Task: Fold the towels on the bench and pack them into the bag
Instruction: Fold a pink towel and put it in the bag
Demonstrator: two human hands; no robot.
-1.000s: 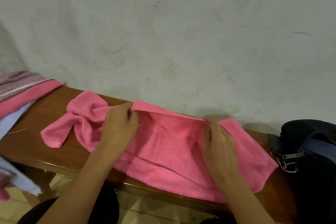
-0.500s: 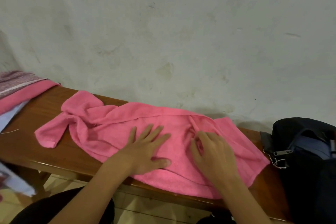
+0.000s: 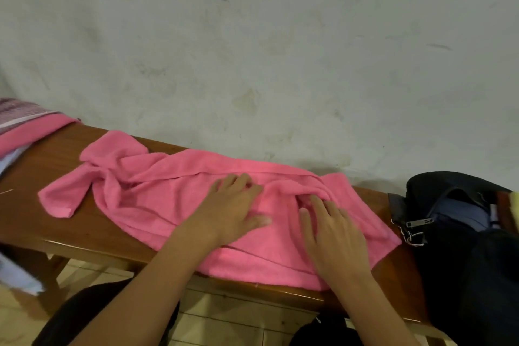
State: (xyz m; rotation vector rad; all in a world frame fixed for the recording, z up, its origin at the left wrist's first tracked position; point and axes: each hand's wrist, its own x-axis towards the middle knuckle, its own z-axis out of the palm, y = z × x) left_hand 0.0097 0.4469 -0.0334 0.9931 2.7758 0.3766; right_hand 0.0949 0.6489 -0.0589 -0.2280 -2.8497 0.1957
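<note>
the counter (image 3: 64, 160) is draped by the pink towel (image 3: 168, 191), its left end bunched; the bag (image 3: 463, 233) is set at the right. soft, limp cloth is best taken by corners. it is pressed flat by the left hand (image 3: 227, 211) and right hand (image 3: 334, 236), fingers (image 3: 241, 182) straight, nothing gripped.

Setting: plain domestic room.
Evidence: stained plaster wall (image 3: 252, 36) across upper frame; wooden bench (image 3: 42, 177) below; tiled floor (image 3: 224, 314) at bottom; towels (image 3: 25, 132) far left.
</note>
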